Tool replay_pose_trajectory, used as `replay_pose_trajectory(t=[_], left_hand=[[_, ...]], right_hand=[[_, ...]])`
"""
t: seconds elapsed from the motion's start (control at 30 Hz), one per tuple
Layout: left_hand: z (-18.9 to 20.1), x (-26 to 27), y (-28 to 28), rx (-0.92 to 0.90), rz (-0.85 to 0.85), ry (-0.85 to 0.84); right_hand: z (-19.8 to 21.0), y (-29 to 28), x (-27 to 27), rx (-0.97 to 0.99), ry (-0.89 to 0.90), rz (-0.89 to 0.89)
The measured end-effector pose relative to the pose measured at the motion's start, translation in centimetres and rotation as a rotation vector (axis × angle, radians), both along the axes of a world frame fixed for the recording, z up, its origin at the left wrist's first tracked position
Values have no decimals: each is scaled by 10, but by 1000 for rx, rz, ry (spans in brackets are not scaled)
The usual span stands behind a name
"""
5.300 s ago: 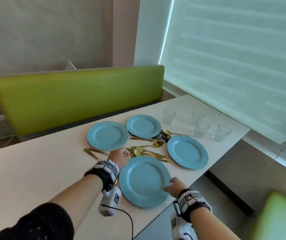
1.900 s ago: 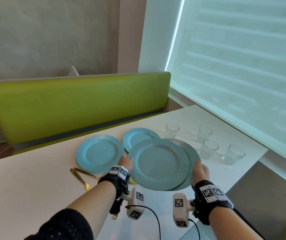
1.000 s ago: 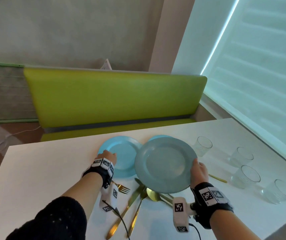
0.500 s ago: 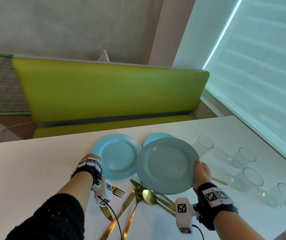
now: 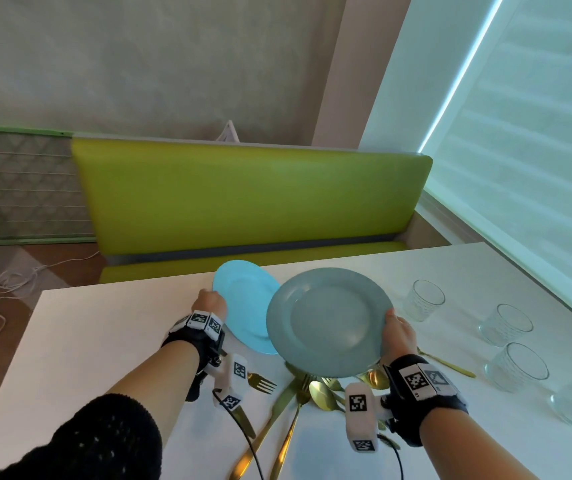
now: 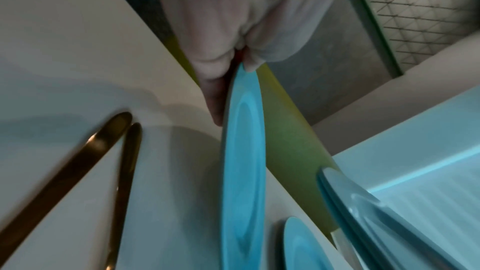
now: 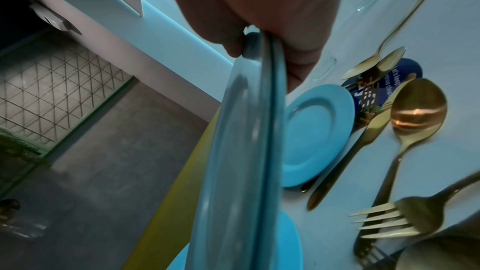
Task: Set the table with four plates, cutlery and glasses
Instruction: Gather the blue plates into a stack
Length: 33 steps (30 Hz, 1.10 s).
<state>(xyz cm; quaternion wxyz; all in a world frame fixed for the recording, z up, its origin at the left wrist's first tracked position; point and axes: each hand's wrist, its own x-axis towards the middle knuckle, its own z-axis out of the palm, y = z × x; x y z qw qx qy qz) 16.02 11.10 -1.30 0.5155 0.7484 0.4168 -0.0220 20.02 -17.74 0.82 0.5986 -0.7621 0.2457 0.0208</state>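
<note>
Head view: right hand (image 5: pixel 397 336) grips two stacked plates (image 5: pixel 326 320) at their 3 o'clock rim; left hand (image 5: pixel 210 303) pinches another plate (image 5: pixel 243 303) at 9 (probably gathering them to deal out), above scattered cutlery (image 5: pixel 298 400).

**Around the green bench**

A lime-green bench (image 5: pixel 249 195) runs along the far side of the white table (image 5: pixel 69 341), its padded back standing upright against a grey textured wall (image 5: pixel 139 64). To the right of the bench a pale roller blind (image 5: pixel 537 133) glows with daylight. Left of the bench stands a mesh panel in a green frame (image 5: pixel 17 188), and before it a white cable (image 5: pixel 10 282) lies looped on the brown floor.
</note>
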Motion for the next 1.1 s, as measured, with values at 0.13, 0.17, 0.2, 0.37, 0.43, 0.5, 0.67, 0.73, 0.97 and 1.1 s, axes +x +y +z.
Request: replay_pose_trajectory(t=[0.13, 0.17, 0.2, 0.37, 0.43, 0.5, 0.67, 0.73, 0.97, 1.1], left_hand=[[12, -9, -3, 33, 67, -88], [14, -12, -5, 16, 84, -112], [15, -13, -5, -3, 102, -134], [20, -16, -18, -88, 124, -211], [23, -14, -24, -142, 121, -227], [23, -10, -30, -193, 111, -239], [8, 15, -43, -300, 91, -262], [3, 26, -48, -301, 81, -242], [4, 49, -76, -257, 34, -223], [1, 64, -83, -242, 84, -250]], right_hand=[[11, 19, -5, 16, -39, 18], [13, 22, -6, 26, -48, 23], [16, 26, -8, 38, -57, 27], [19, 33, -12, 28, -89, 30], [19, 31, -12, 17, -88, 35], [20, 27, -11, 12, -83, 41], [18, 9, 4, -76, -88, 32], [14, 1, 15, -132, -81, 32], [-8, -8, 49, -249, -19, 134], [-23, -9, 67, -280, 24, 205]])
